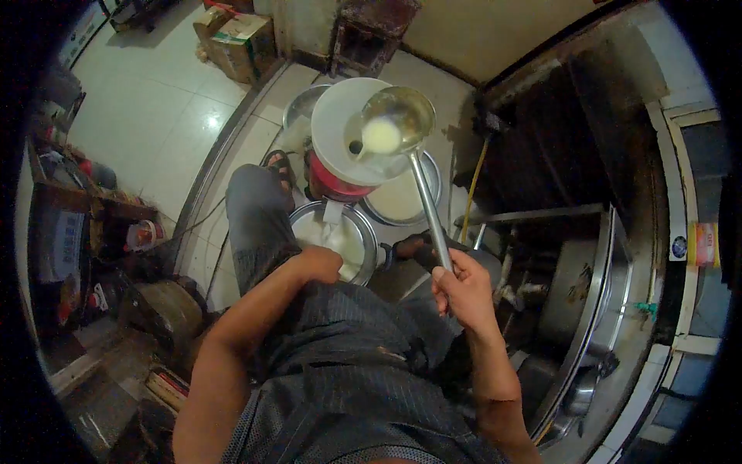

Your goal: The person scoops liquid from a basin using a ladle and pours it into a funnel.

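My right hand (464, 286) is wrapped round the long handle of a metal ladle (431, 209). The ladle's bowl, with some pale liquid in it, is tilted over a wide white hopper (332, 116) on a red-bodied machine (332, 179). A dark round hole shows inside the hopper. Below the machine's white spout (333, 210) stands a metal pot (372, 232) holding whitish liquid and foam. Curled by my thigh at the pot's near edge is my left hand (321, 265), closed, its fingertips hidden. A second basin (438, 182) of pale liquid sits right of the machine.
Another metal basin (301, 104) stands behind the hopper on the left. To the right are a metal-framed stand (576, 220) and a yellow stick (473, 185). Cardboard boxes (239, 46) lie beyond the floor ledge. Cluttered shelves (93, 197) line the left side.
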The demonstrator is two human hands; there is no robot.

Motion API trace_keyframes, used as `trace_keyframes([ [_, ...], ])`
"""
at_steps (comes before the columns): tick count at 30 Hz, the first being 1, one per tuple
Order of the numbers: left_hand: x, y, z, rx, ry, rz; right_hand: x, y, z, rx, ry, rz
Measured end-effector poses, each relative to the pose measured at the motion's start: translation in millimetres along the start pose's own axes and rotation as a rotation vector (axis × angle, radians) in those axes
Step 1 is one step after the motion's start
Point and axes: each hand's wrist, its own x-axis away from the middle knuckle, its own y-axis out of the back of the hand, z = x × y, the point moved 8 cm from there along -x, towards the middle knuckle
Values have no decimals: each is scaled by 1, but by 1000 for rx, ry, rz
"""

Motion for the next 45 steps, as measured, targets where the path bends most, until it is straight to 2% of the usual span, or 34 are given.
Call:
trace_keyframes([
  [7, -5, -4, 2, -20, 11, 21, -2, 3, -7, 63, 17, -36],
  [13, -10, -10, 6, 5, 3, 31, -7, 10, -23, 281, 112, -80],
  [15, -13, -13, 6, -6, -8, 47, -7, 14, -22, 521, 309, -136],
  [19, -12, -10, 4, -12, 1, 72, -8, 19, -27, 597, 378, -171],
  [21, -14, -18, 7, -26, 14, 77, 0, 19, -26, 702, 643, -221],
  [22, -15, -19, 9, -36, 33, 79, -1, 23, -34, 698, 636, -223],
  [24, -13, -15, 7, -39, 40, 95, -10, 38, -60, 414, 381, -217],
  [25, -11, -12, 5, -39, 46, 104, -12, 42, -66, 220, 237, -284],
  [30, -18, -14, 1, -91, 53, 145, -88, 60, -109, -68, 46, -330],
  [32, -16, -13, 2, -118, 61, 152, -149, 83, -163, 249, 109, -480],
  [34, -14, -7, -1, -29, 55, 98, -192, 95, -178, 606, 115, -653],
  [35, -17, -11, 1, -40, 53, 108, -213, 99, -191, 595, 105, -660],
  [37, -26, -17, 8, -50, 50, 153, -265, 107, -242, 784, -197, -537],
  [38, -24, -17, 9, -58, 50, 165, -279, 108, -266, 831, -268, -505],
  [42, -27, -19, 9, -51, 53, 178, -315, 105, -322, 884, -235, -614],
  [45, -30, -25, 11, 4, 89, 192, -330, 102, -350, 887, -194, -578],
])
